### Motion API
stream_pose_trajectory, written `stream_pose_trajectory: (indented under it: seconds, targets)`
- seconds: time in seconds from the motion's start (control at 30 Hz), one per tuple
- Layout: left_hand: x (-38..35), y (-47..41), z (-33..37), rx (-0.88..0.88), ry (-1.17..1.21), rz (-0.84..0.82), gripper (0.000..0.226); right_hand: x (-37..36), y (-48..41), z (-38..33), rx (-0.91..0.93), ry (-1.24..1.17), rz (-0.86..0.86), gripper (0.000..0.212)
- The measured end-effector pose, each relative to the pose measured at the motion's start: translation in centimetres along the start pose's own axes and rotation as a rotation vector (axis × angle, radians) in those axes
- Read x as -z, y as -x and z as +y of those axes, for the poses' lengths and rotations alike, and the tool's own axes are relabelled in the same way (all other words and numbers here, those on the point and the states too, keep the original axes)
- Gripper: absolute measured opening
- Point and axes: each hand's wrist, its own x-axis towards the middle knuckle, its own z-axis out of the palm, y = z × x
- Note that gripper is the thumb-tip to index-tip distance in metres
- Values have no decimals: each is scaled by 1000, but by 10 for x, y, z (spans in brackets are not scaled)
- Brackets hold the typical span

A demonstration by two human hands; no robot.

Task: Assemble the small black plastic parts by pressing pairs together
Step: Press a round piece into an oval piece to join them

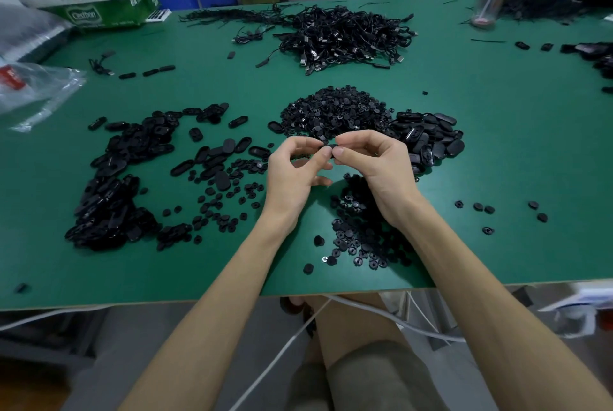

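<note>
Together, two hands (292, 175) (374, 165) pinch perhaps one black part (328, 145).

a small assembly workshop: green worktable (199, 264) heaped with black plastic parts (335, 110) and cables (345, 36).

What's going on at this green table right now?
A person is working with both bare hands above the green table. The left hand and right hand meet at the fingertips and pinch a small black part between them, just in front of a heap of small round pieces. Whether two halves are already pressed together cannot be told. Oval shells lie piled to the left, and a tangle of black cables sits farther back.
</note>
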Motion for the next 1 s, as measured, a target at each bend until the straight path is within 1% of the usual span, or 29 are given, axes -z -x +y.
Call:
stream_pose_trajectory:
  seconds: [0.17, 0.3, 0.4, 0.5, 0.63, 0.7, 0.8, 0.87, 1.0]
  targets:
    - [-1, -1, -5, -183, -234, 100, 15, -5, 4, 1, -41, -25, -23, 22]
    - [-3, 2, -5, -331, -369, 102, 9, -7, 4, 1, -51, 7, -13, 31]
    - [-4, 2, -4, -364, -427, 106, 6, -7, 4, 0, -53, 23, -8, 32]
    - [-4, 2, -2, -343, -392, 116, 4, -7, 4, -1, -61, 24, -1, 34]
    - [-2, 1, -1, -269, -310, 121, 3, -8, 4, -2, -66, 44, 12, 35]
    - [-2, 0, -1, -255, -315, 112, 1, -8, 4, -1, -68, 54, 17, 35]
    - [-3, 0, -2, -226, -291, 94, 6, -8, 3, -1, -74, 55, 26, 34]
    - [-2, -1, -2, -161, -223, 78, 9, -8, 3, -1, -81, 46, 31, 33]
    - [0, -3, 1, -9, 1, 56, 11, -7, 2, -2, -107, -14, 58, 32]
